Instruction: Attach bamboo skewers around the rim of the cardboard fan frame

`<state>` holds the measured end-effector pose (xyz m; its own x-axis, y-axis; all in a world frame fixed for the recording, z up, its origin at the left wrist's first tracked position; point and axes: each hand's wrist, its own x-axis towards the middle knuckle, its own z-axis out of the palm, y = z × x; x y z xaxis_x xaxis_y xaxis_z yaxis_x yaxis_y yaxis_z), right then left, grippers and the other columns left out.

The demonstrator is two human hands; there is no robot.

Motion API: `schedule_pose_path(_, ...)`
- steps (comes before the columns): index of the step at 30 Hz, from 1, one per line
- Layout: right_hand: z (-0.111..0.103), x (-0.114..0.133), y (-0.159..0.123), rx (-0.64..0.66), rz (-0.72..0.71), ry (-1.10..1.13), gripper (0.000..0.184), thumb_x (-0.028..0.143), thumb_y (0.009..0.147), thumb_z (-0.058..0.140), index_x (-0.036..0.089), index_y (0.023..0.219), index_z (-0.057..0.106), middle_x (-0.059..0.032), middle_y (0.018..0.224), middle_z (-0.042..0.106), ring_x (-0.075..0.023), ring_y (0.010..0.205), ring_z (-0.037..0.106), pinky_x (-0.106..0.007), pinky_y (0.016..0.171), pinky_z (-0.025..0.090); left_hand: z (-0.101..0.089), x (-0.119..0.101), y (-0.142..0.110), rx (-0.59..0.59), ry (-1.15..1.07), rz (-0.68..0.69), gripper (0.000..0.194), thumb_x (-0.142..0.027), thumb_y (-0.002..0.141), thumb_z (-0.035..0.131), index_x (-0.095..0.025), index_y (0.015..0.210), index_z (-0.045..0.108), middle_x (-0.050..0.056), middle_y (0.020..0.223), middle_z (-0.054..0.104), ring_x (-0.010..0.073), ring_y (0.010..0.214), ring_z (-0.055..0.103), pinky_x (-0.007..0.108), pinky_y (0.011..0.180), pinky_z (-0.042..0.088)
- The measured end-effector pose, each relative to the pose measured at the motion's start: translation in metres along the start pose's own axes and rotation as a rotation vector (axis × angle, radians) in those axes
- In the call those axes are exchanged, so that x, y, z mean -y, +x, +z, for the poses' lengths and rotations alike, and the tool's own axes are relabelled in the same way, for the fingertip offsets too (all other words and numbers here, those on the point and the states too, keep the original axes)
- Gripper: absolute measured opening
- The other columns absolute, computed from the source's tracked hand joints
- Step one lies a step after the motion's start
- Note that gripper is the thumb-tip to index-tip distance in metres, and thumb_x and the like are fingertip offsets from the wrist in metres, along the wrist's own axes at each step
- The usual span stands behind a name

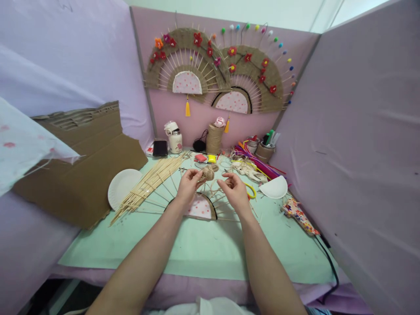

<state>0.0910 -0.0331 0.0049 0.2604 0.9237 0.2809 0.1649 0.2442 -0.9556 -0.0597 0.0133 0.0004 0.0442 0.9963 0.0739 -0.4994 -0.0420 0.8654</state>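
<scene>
My left hand is closed on a small ball of brown jute twine, held above the table. To its right, my right hand has its fingers curled in a pinch, with what looks like a thin strand of the twine between them. Below both hands lies a half-round fan base, pink-dotted in the middle with a dark rim. Thin sticks spread outward from it to both sides. My forearms and hands hide part of the base and several sticks.
A pile of bamboo sticks, a paper plate and cardboard lie left. Right are yellow-handled scissors, a half plate and a corded glue gun. Behind stand a twine spool and a bottle; decorated fans hang above.
</scene>
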Motion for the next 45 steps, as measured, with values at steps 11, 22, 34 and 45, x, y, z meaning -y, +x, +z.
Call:
schedule_pose_path(11,0.004,0.004,-0.002,-0.006,-0.047,-0.092,0.032,0.050,0.079,0.053,0.019,0.079,0.059,0.0021,0.061,0.049,-0.0122,0.055,0.041,-0.025,0.053,0.033,0.003,0.006,-0.005,0.162,0.001,0.101,0.033,-0.028,0.066,0.073,-0.021,0.092,0.054,-0.001,0.095,0.057,0.0126,0.087,0.058,0.037,0.086,0.048)
schedule_pose_path(22,-0.001,-0.002,0.003,0.004,-0.012,-0.082,0.031,0.047,0.074,0.059,0.018,0.081,0.066,0.0003,0.061,0.056,-0.0129,0.055,0.045,-0.025,0.053,0.035,0.011,0.003,-0.019,0.159,0.417,0.437,0.024,-0.024,0.072,0.067,-0.021,0.095,0.065,0.006,0.098,0.057,0.0188,0.095,0.054,0.029,0.078,0.047)
schedule_pose_path(34,0.000,-0.009,0.003,-0.005,-0.172,-0.337,0.019,0.031,0.076,0.052,0.020,0.081,0.066,-0.0003,0.058,0.054,-0.0157,0.058,0.047,-0.027,0.058,0.036,0.010,0.010,-0.013,0.134,0.230,0.202,0.027,-0.026,0.070,0.068,-0.018,0.095,0.063,0.004,0.094,0.065,0.0166,0.089,0.060,0.033,0.084,0.046)
schedule_pose_path(45,-0.021,-0.008,0.012,-0.378,-0.136,-0.180,0.019,0.033,0.075,0.051,0.017,0.082,0.059,0.0001,0.070,0.056,-0.0130,0.063,0.047,-0.025,0.063,0.038,0.001,0.003,-0.003,0.149,-0.060,-0.302,0.023,-0.006,0.066,0.056,-0.013,0.085,0.066,0.005,0.084,0.064,0.0089,0.069,0.057,0.016,0.055,0.045)
